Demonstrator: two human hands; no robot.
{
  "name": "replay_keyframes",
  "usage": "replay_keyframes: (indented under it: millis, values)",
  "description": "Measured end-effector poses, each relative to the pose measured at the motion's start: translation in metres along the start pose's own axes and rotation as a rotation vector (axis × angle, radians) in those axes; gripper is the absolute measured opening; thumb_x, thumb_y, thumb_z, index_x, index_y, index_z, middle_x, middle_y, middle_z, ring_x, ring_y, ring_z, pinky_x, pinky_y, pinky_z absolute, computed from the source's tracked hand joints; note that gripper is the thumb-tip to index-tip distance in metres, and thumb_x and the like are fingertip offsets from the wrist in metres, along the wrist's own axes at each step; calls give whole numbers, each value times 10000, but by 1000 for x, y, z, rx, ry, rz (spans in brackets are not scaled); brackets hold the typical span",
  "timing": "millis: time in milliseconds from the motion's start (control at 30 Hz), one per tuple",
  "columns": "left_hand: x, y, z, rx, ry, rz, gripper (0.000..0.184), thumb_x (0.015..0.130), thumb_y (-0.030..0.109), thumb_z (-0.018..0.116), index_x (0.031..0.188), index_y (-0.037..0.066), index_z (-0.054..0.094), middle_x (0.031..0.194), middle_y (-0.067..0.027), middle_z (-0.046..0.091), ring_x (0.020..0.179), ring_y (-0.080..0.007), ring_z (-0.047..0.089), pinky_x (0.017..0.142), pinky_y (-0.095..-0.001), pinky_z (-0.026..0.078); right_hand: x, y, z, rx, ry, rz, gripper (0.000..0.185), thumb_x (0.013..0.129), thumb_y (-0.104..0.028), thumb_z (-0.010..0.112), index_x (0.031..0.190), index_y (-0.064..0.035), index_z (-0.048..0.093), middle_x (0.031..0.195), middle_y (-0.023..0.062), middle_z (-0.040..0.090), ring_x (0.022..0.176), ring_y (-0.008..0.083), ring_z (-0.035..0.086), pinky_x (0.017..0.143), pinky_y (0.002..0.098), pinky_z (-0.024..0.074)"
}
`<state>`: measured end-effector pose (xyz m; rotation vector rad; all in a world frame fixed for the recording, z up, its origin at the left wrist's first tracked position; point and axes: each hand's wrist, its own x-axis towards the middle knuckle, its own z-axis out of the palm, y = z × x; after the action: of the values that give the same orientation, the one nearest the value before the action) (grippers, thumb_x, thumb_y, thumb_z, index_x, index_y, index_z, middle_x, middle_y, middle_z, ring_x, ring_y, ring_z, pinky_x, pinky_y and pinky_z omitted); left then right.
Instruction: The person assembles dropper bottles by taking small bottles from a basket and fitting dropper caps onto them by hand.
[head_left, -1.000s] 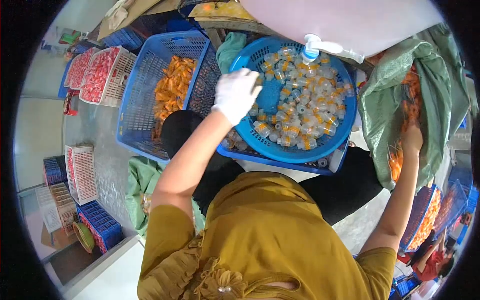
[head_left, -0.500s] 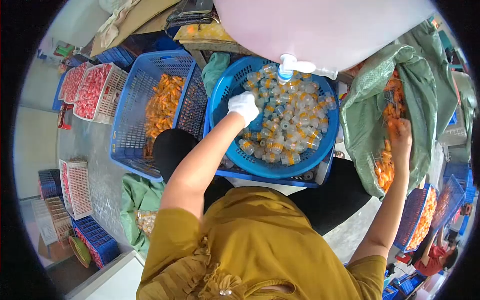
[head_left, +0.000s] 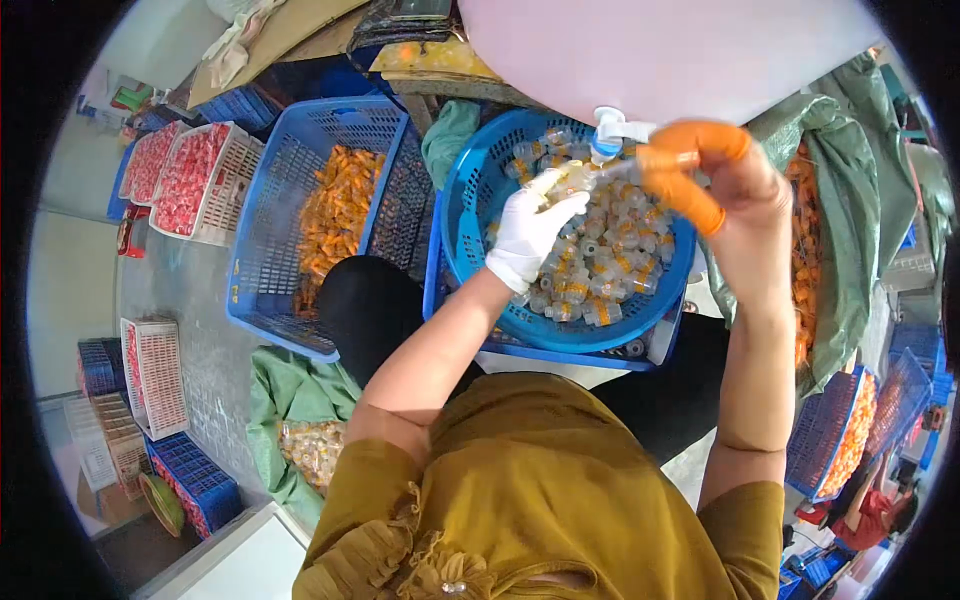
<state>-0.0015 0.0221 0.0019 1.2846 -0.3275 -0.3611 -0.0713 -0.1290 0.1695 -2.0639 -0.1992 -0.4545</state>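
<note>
The left hand (head_left: 530, 228), in a white glove, was closed around a small translucent plastic bottle (head_left: 577, 181), held above the round blue perforated plastic basin (head_left: 463, 230). The right hand (head_left: 745, 195), bare apart from orange rubbery sheaths (head_left: 688, 202) on finger and thumb, seemed to pinch a slender orange plastic piece (head_left: 668, 160), though blur hid its exact shape. The piece's thin pale end pointed toward the bottle; whether the two touched could not be told.

Beneath the hands, translucent bottles with yellow-orange bands (head_left: 605, 265) lay heaped in the basin. A green woven sack (head_left: 850, 215) on the right held orange plastic pieces (head_left: 803, 235); a blue rectangular lattice basket (head_left: 240, 290), left of the basin, held a pile of orange-coloured items (head_left: 340, 210).

The step in hand appeared to be bringing the slender piece and the bottle together. The next move called for a steady left hold and careful alignment of the thin end with the bottle.
</note>
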Motion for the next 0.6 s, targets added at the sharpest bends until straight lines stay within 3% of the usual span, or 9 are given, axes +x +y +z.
replay_keyframes:
  millis: [67, 267, 367, 500, 600]
  values:
    - [1, -8, 6, 54, 61, 58, 449, 861, 17, 639, 1290, -16, 508, 1155, -63, 612, 1043, -141, 589, 913, -275, 476, 17, -7, 9, 140, 94, -184, 271, 755, -58, 763, 1004, -51, 656, 885, -5, 690, 780, 66, 590, 739, 230, 480]
    - [6, -11, 16, -138, 80, 40, 530, 840, -9, 650, 1331, -6, 451, 1222, -71, 573, 1088, -146, 567, 952, -283, 469, 28, 34, 38, 114, 25, -36, 220, 819, -49, 711, 1034, -37, 666, 962, 20, 696, 862, 93, 617, 816, 247, 486]
    - [7, -14, 17, -205, 72, 37, 545, 828, -37, 645, 1333, -3, 441, 1215, -74, 576, 1101, -148, 562, 957, -284, 469, 26, 34, 34, 255, -52, 106, 203, 845, -70, 690, 1044, -30, 673, 978, 25, 694, 931, 91, 613, 872, 251, 473]
    - [8, -5, 19, -239, 59, 19, 546, 826, -44, 643, 1332, -3, 440, 1200, -72, 579, 1100, -147, 561, 958, -279, 467, 26, 39, 35, 412, -6, 115, 204, 847, -56, 682, 1049, -28, 676, 978, 11, 690, 944, 91, 604, 883, 254, 461]
    - [7, -4, 20, -281, 80, -30, 547, 828, -46, 639, 1334, -3, 436, 1183, -68, 581, 1090, -142, 562, 959, -271, 462, 23, 47, 44, 344, 2, 51, 196, 846, -45, 680, 1041, -22, 675, 989, 10, 685, 949, 89, 597, 887, 257, 461]
